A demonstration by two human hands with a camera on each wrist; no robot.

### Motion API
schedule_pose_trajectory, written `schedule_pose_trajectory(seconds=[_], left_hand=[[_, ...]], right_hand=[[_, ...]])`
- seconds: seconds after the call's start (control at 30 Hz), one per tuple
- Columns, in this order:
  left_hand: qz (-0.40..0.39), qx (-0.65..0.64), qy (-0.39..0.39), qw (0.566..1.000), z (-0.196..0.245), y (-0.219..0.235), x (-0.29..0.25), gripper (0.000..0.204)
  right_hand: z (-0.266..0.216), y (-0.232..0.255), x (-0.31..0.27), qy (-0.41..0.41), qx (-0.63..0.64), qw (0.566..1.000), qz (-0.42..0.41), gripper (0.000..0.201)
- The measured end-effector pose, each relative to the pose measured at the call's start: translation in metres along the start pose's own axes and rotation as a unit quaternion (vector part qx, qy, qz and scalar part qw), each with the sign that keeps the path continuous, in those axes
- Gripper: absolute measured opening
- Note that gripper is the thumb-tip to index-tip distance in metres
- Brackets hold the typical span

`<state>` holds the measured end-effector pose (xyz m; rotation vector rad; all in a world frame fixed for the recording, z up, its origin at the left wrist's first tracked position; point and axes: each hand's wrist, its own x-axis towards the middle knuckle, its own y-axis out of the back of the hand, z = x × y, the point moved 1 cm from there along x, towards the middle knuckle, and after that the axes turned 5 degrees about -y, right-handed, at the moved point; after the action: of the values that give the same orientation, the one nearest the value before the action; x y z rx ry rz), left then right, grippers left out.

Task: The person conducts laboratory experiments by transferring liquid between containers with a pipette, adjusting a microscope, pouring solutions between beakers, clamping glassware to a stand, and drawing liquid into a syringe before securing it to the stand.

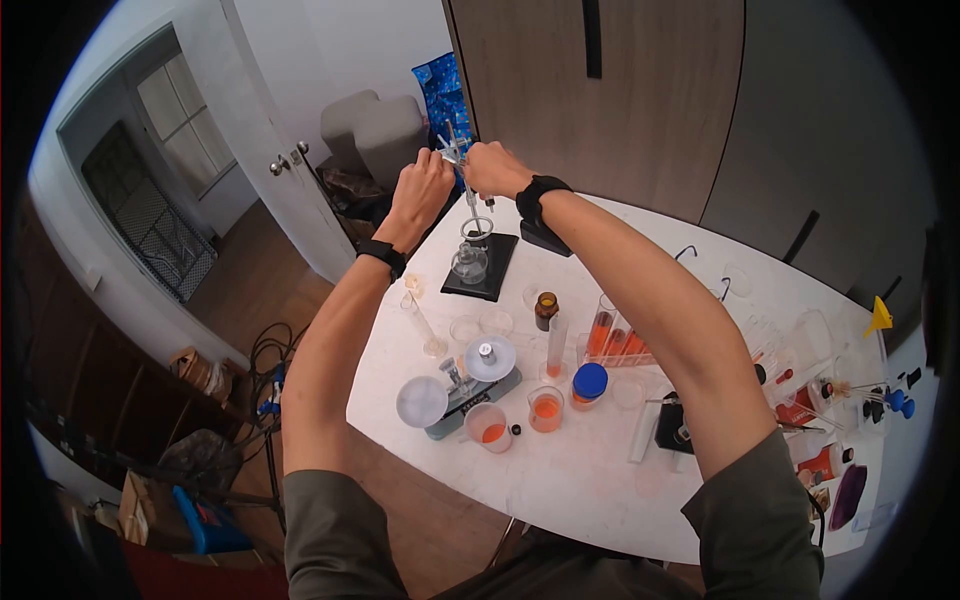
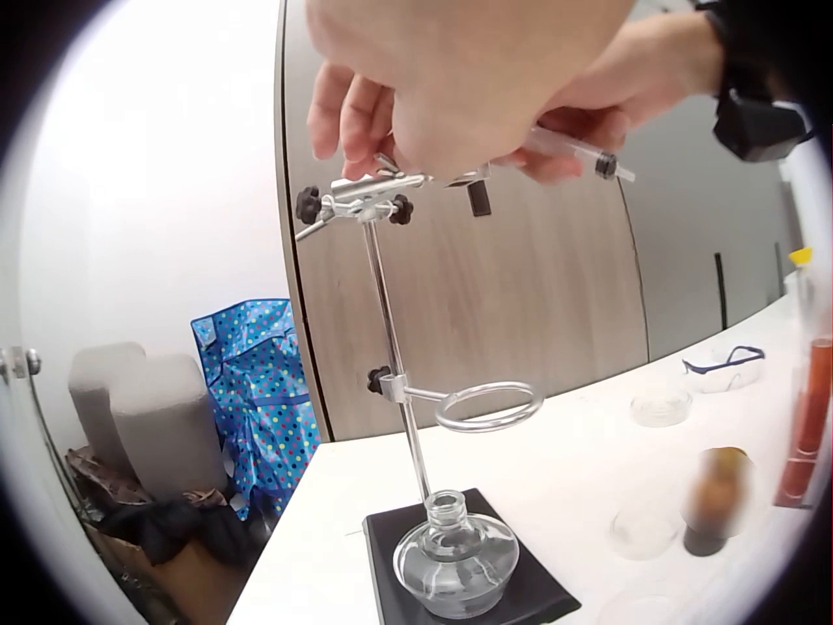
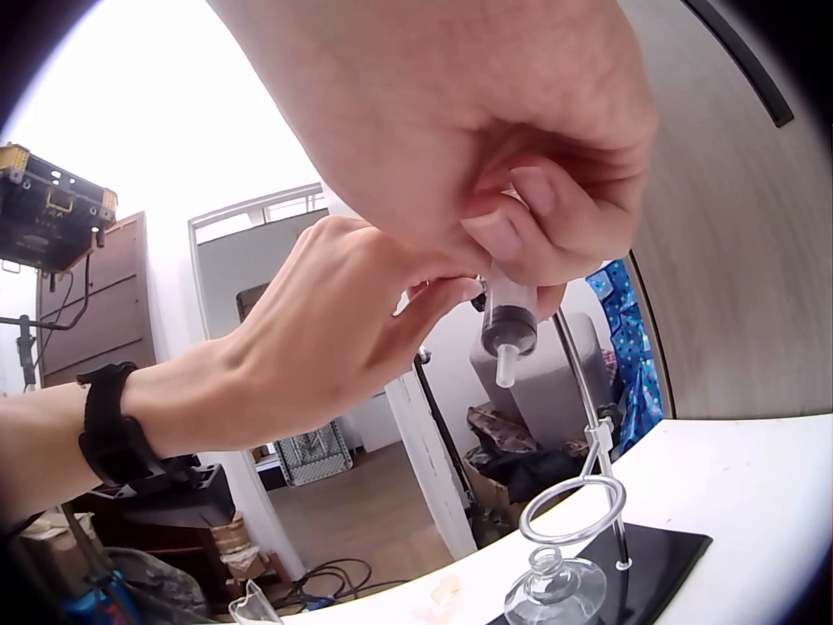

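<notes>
Both hands are raised at the top of a metal retort stand (image 2: 395,313) at the table's far left corner. My left hand (image 1: 428,182) has its fingers curled on the clamp (image 2: 371,202) at the top of the rod; its grip is partly hidden. With curled fingers my right hand (image 1: 496,170) grips a clear plastic syringe (image 3: 512,306), black seal and nozzle pointing down, close beside the clamp. Lower on the rod is a metal ring (image 2: 492,423). Beneath it, a squat open-necked glass spirit lamp (image 2: 456,567) stands on the black base (image 2: 544,597).
Nearer on the table are a two-pan balance (image 1: 482,398), beakers (image 1: 546,412) with orange liquid, a blue-lidded jar (image 1: 590,380), an amber bottle (image 1: 545,308) and a rack with red-filled tubes (image 1: 600,335). Safety glasses (image 2: 729,358) lie toward the back. Assorted glassware crowds the right side.
</notes>
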<state>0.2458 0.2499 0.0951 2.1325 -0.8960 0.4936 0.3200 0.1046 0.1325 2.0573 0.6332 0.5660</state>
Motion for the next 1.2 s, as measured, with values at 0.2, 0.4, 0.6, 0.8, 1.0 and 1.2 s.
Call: schedule_pose_trajectory(seconds=[0.2,0.4,0.6,0.8,1.0,1.2], left_hand=[[-0.001,0.015,-0.010,1.000,0.000,0.001,-0.004,0.011],[-0.026,0.002,0.005,1.000,-0.005,-0.005,-0.002,0.012],[-0.011,0.051,-0.011,0.999,-0.001,-0.005,-0.003,0.010],[-0.042,0.041,0.009,0.998,0.000,-0.005,-0.007,0.013],[-0.009,0.009,0.033,0.999,0.001,-0.013,-0.008,0.008],[0.010,-0.141,0.132,0.981,-0.001,-0.011,-0.008,0.011]], right_hand=[[-0.004,0.004,-0.010,0.003,0.001,1.000,-0.007,0.024],[-0.006,-0.001,-0.021,0.032,-0.040,0.998,0.028,0.024],[0.002,-0.012,-0.011,0.072,-0.056,0.993,0.076,0.031],[-0.012,-0.007,-0.020,0.026,-0.029,0.999,0.027,0.024],[-0.010,-0.005,-0.018,0.046,-0.044,0.997,0.035,0.024],[-0.008,-0.007,-0.019,0.056,-0.041,0.996,0.053,0.024]])
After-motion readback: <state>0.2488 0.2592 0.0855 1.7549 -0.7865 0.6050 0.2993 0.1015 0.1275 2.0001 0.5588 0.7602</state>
